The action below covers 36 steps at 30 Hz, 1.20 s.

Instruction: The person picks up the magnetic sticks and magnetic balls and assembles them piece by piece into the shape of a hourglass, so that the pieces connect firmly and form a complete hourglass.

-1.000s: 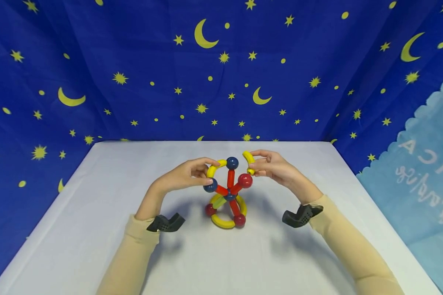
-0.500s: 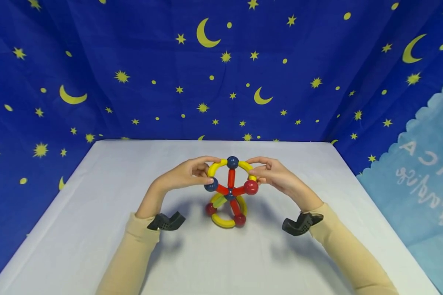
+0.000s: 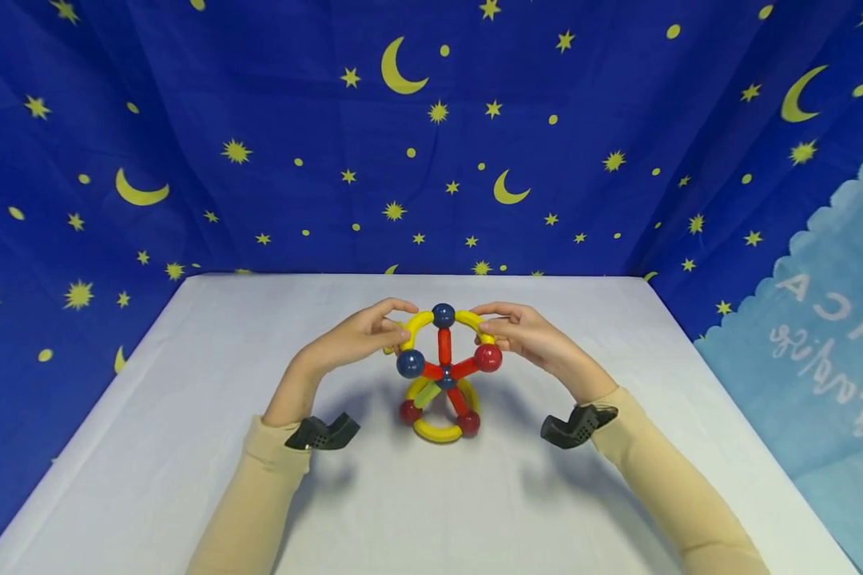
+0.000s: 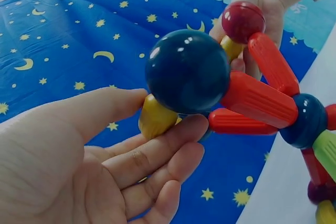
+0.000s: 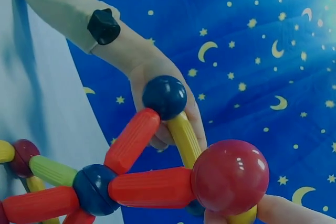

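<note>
A construction-toy figure of balls and rods stands on the table, with a central blue ball (image 3: 446,377) and red rods (image 3: 444,346) fanning out from it. My left hand (image 3: 355,337) pinches the left yellow curved rod (image 3: 420,321), which runs between the top blue ball (image 3: 443,315) and the left blue ball (image 4: 188,72). On the other side, my right hand (image 3: 535,335) holds the right yellow curved rod (image 3: 468,318) between the top ball and a red ball (image 5: 230,177). Fingers partly cover both curved rods.
The figure's base has a yellow ring (image 3: 437,434) with red balls (image 3: 469,423), joined upward by a green rod (image 3: 427,394) and a red rod. A white cloth covers the table (image 3: 431,511). A blue star-patterned curtain (image 3: 431,224) hangs behind it.
The right hand has brought its yellow curved rod, earlier apart from the figure, between the top blue ball and the red ball. The red ball has shifted right. The left thumb has left the blue ball.
</note>
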{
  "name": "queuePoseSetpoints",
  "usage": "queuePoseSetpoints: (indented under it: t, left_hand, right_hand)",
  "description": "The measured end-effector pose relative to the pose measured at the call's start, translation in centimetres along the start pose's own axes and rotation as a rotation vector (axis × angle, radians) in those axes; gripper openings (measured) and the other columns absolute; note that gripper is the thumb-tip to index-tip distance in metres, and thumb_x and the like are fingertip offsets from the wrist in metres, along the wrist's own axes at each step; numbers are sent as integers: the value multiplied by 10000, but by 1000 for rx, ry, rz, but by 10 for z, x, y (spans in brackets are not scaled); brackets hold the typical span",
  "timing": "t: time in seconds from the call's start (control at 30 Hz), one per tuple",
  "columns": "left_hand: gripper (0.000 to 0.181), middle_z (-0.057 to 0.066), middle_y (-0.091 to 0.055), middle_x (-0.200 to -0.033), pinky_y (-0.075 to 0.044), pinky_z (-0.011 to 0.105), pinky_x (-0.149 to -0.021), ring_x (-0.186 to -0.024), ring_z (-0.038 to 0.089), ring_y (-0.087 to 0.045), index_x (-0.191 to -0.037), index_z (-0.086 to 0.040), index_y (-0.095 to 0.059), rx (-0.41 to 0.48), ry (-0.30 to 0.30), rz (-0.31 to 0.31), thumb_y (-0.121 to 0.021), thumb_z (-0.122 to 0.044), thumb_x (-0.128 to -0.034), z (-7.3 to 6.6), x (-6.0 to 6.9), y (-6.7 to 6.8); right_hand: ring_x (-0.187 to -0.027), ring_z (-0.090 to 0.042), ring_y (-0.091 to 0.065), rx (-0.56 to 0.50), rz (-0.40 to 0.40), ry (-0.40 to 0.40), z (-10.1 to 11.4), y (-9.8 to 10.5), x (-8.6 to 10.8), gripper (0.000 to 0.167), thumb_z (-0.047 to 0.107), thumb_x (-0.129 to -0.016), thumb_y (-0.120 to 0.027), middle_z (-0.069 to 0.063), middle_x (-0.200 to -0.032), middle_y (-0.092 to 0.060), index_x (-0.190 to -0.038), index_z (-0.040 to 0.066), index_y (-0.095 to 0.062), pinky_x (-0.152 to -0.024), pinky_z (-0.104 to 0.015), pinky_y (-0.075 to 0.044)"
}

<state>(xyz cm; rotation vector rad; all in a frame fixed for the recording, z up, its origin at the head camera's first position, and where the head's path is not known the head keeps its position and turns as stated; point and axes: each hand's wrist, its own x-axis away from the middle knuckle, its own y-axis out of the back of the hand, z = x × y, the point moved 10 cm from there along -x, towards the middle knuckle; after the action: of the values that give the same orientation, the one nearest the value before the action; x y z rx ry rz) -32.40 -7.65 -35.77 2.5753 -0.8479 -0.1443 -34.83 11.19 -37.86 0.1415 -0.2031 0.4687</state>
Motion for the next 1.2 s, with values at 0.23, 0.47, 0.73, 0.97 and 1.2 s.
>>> queuePoseSetpoints:
  t: [0.23,0.47,0.73,0.97,1.2]
  left_hand:
    - [566,53,-701,-857,-453,487,-989,-833,231,-652,-1466,-163,-294,28,24,50,-544,-218,-962,4,1,1]
    - [455,195,-663,-1028,-487,454,-910,-963,337,-629,-1408,-69,-412,-83,117,-110,-428,-287,-1010,39,-11,20]
    - [433,151,-626,-1015,-481,398,-820,-920,267,-569,-1117,-42,-682,-536,276,-453,-701,-367,-831,116,-22,28]
    - [295,113,-645,-880,-467,339,-728,-808,222,-559,-999,-51,-727,-518,118,-578,-751,-266,-800,121,-22,27]
    - [350,128,-702,-1056,-522,267,-805,-928,197,-641,-1124,-19,-671,-1,159,-546,-685,-266,-875,135,-11,38]
  right_hand:
    - [-806,-84,-640,23,75,43,4,-7,-16,431,124,-971,-500,-3,-908,-663,-1351,-67,-432,-782,-192,-531]
    - [-771,-92,-628,22,74,45,3,-4,-16,419,132,-975,-480,23,-852,-678,-1342,-64,-433,-782,-199,-516]
    - [-868,-109,-648,54,59,54,5,-6,-12,446,148,-964,-503,52,-929,-655,-1343,-75,-431,-824,-204,-519]
    - [-838,-87,-648,36,43,50,3,-9,-8,461,160,-963,-503,45,-938,-650,-1362,-55,-424,-829,-214,-520]
    - [-819,-57,-660,-25,26,41,-1,-9,-7,473,153,-967,-492,47,-923,-647,-1379,-59,-398,-785,-207,-543]
